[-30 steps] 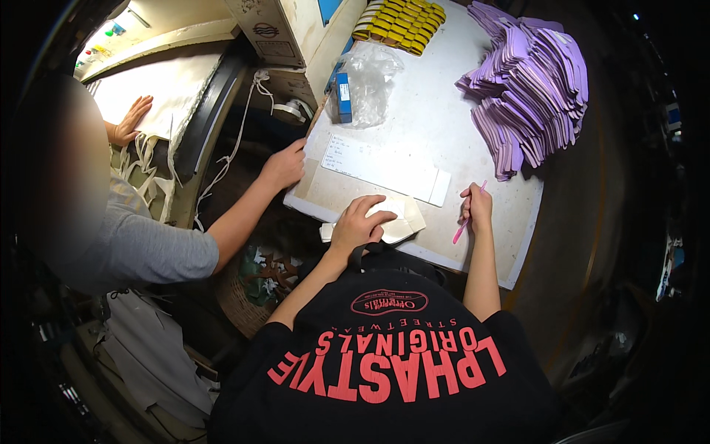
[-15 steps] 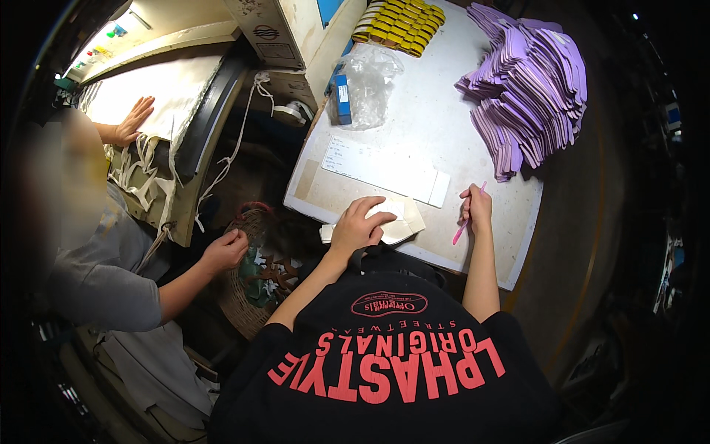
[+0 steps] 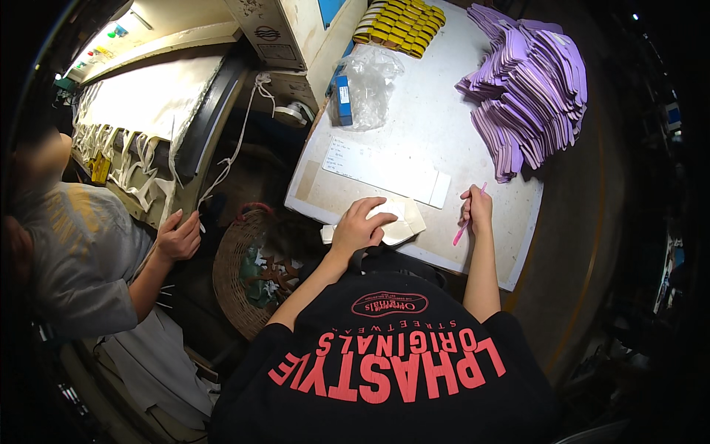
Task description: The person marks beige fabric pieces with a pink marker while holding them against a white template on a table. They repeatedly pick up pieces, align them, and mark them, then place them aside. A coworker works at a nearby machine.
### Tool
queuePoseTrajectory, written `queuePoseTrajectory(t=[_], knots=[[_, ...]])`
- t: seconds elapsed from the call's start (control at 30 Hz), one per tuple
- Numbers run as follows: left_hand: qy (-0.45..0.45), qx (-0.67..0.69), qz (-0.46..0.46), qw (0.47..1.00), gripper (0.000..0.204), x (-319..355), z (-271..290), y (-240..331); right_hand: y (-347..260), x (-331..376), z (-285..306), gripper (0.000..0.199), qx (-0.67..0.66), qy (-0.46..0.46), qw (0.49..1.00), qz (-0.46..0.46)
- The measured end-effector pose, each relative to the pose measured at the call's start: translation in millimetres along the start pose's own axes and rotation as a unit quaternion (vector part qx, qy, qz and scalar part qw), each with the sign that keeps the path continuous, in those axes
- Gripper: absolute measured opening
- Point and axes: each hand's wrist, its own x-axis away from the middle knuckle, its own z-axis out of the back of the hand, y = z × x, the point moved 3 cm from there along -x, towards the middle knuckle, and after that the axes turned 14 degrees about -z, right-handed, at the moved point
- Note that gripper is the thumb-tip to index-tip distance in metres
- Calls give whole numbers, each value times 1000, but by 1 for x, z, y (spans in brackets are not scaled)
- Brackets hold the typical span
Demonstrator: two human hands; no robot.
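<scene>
At the table's near edge, my left hand point(image 3: 358, 227) lies over a small group of cream, flat-cut pieces point(image 3: 409, 222), its fingers bent and holding them down. One cream end pokes out left of the hand. My right hand point(image 3: 479, 207) rests at the table to the right, closed round a slim pink pen point(image 3: 459, 235) that slants down toward me. Beyond the left hand lies a long white card point(image 3: 377, 169) with handwriting at its left end.
A tall fanned stack of purple cut pieces point(image 3: 529, 96) covers the table's far right. Yellow strips point(image 3: 399, 26), a clear plastic bag point(image 3: 373, 85) and a blue box point(image 3: 343, 100) are at the back. Left, a wicker basket point(image 3: 229, 285) of scraps stands near a co-worker's hand point(image 3: 179, 235).
The co-worker has leaned back left, lifting one hand off the white-covered machine bed and drawing the other away from the basket. My hands, the pen and the cream pieces look unmoved.
</scene>
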Motion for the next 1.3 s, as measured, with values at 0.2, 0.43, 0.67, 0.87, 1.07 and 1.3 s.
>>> queuePoseTrajectory(t=[0.2,0.43,0.67,0.87,1.07,1.3], knots=[[5,-48,32,998,56,-3,2,4,-2,1,-1,35,10,0,1000,-1],[-146,11,174,974,84,10,25,3,-3,4,-1,34,6,6,1000,-2],[-169,-65,182,966,90,29,20,-12,-1,-6,3,36,4,-8,1000,-6],[-223,-114,233,940,57,31,6,-25,8,-23,2,35,7,-13,1000,7],[-178,-75,228,954,45,38,5,-21,13,-46,12,39,11,-25,999,25],[-151,-61,285,945,37,35,-2,-33,13,-50,19,38,7,-13,1000,26]])
